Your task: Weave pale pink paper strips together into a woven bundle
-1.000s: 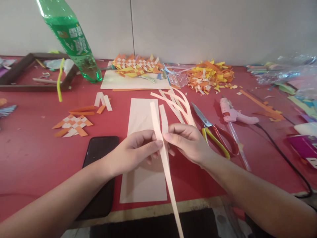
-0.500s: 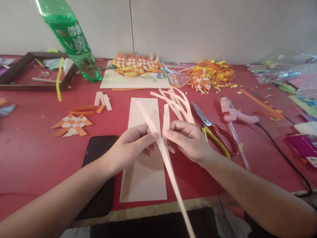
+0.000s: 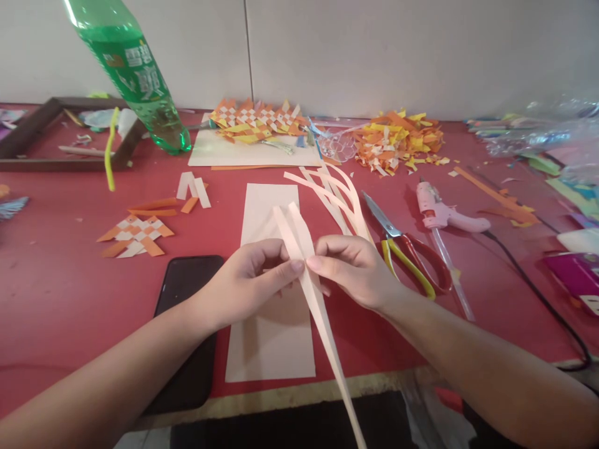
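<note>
A long pale paper strip (image 3: pixel 322 318) runs from between my hands down past the table's front edge, and its two upper ends spread apart above my fingertips. My left hand (image 3: pixel 262 274) pinches it from the left, thumb on top. From the right, my right hand (image 3: pixel 346 265) pinches it with thumb and fingers, its tips almost touching those of the left. Under the hands lies a pale card (image 3: pixel 271 349). Several loose pale strips (image 3: pixel 344 196) fan out just behind my right hand.
Scissors (image 3: pixel 407 249) and a pink glue gun (image 3: pixel 449 218) lie to the right. On the left are a black phone (image 3: pixel 187 337), a woven orange-and-white piece (image 3: pixel 138 237) and a green bottle (image 3: pixel 145 81). Orange paper scraps (image 3: pixel 397 143) are heaped at the back.
The strip's upper ends have come closer together, the right one swinging left. Both hands have moved slightly and their fingertips are nearer each other.
</note>
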Tool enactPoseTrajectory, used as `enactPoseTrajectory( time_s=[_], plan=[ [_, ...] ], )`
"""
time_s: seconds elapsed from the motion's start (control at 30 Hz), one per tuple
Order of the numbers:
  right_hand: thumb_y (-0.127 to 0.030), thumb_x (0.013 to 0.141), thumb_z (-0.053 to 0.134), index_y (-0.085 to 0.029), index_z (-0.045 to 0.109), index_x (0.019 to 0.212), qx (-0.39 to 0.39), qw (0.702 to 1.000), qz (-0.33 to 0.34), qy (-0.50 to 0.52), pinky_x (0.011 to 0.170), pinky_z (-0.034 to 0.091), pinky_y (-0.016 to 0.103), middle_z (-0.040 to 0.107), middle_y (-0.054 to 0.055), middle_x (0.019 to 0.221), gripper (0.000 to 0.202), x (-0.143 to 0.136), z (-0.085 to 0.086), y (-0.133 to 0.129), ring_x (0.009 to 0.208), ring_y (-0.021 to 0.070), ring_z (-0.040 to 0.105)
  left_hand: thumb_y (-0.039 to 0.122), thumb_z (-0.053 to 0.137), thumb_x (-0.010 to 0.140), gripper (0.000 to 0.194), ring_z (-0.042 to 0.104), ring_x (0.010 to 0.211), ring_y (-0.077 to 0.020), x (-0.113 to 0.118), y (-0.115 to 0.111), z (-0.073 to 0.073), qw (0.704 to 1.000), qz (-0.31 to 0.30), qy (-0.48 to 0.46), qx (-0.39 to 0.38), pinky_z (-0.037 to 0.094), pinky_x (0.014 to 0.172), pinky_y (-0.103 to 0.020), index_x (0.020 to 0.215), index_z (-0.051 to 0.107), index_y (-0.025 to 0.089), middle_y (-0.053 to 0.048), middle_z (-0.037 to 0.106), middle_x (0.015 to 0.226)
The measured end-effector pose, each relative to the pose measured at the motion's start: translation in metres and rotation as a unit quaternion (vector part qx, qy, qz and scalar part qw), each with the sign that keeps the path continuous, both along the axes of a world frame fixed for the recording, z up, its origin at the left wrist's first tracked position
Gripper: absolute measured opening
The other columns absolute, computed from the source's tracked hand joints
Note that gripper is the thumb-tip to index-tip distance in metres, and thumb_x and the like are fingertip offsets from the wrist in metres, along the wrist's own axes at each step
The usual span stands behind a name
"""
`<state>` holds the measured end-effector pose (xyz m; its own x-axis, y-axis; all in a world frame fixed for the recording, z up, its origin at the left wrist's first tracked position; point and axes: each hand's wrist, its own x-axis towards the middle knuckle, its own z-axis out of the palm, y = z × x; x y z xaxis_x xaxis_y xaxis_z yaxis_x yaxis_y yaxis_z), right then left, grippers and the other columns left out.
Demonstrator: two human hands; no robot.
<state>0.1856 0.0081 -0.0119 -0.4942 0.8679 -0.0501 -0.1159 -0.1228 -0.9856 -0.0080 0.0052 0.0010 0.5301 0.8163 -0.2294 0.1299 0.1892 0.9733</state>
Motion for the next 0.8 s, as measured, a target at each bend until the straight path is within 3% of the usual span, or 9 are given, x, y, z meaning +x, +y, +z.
enactPoseTrajectory(
  time_s=[0.27, 0.4, 0.53, 0.67, 0.8],
  plan=[
    [-0.027, 0.09, 0.063, -0.017, 0.058, 0.066, 0.035, 0.998, -0.044, -0.023, 0.046, 0.039, 0.022, 0.06, -0.002, 0.057, 0.027, 0.0012, -0.0017, 0.0011, 0.047, 0.0078, 0.05, 0.042, 0.06, 0.089, 0.029, 0.05, 0.063, -0.0085, -0.0015, -0.0009, -0.0005, 0.998, 0.048, -0.007, -0.032, 0.041, 0.06, -0.021, 0.081, 0.064, 0.014, 0.001, 0.057, 0.07],
    [-0.026, 0.091, 0.063, -0.016, 0.059, 0.067, 0.029, 0.997, -0.065, -0.026, 0.046, 0.037, 0.02, 0.055, -0.005, 0.052, 0.026, 0.0005, -0.0013, 0.0014, 0.046, 0.0068, 0.049, 0.042, 0.059, 0.09, 0.031, 0.052, 0.067, -0.0086, -0.0023, -0.0022, -0.0007, 0.998, -0.022, -0.039, -0.037, 0.042, 0.064, -0.02, 0.078, 0.066, 0.015, 0.001, 0.06, 0.072],
    [-0.028, 0.092, 0.061, -0.016, 0.063, 0.071, -0.002, 0.999, -0.027, 0.032, 0.045, 0.041, 0.02, 0.061, -0.002, 0.061, 0.025, 0.0007, -0.0042, 0.0017, 0.048, 0.0073, 0.052, 0.029, 0.058, 0.093, 0.02, 0.051, 0.067, -0.0064, -0.0013, -0.0019, -0.0004, 0.996, -0.039, -0.073, -0.014, 0.041, 0.065, -0.017, 0.081, 0.066, 0.016, 0.002, 0.061, 0.073],
    [-0.024, 0.089, 0.064, -0.015, 0.062, 0.069, -0.025, 0.997, 0.013, 0.069, 0.046, 0.042, 0.019, 0.061, -0.002, 0.061, 0.022, 0.0016, -0.0067, 0.0009, 0.05, 0.007, 0.052, 0.027, 0.056, 0.094, 0.021, 0.049, 0.064, -0.006, -0.0004, -0.0003, 0.0003, 0.997, -0.031, -0.077, -0.001, 0.04, 0.062, -0.017, 0.078, 0.063, 0.015, 0.003, 0.058, 0.069],
    [-0.022, 0.088, 0.065, -0.014, 0.061, 0.069, -0.009, 0.999, 0.01, 0.05, 0.047, 0.042, 0.019, 0.061, -0.002, 0.059, 0.021, 0.0022, -0.0052, 0.0, 0.049, 0.0063, 0.052, 0.028, 0.057, 0.092, 0.026, 0.045, 0.06, -0.0061, 0.0007, 0.0002, 0.0006, 0.999, -0.007, -0.05, 0.006, 0.037, 0.058, -0.017, 0.071, 0.057, 0.014, 0.004, 0.052, 0.063]
  ],
)
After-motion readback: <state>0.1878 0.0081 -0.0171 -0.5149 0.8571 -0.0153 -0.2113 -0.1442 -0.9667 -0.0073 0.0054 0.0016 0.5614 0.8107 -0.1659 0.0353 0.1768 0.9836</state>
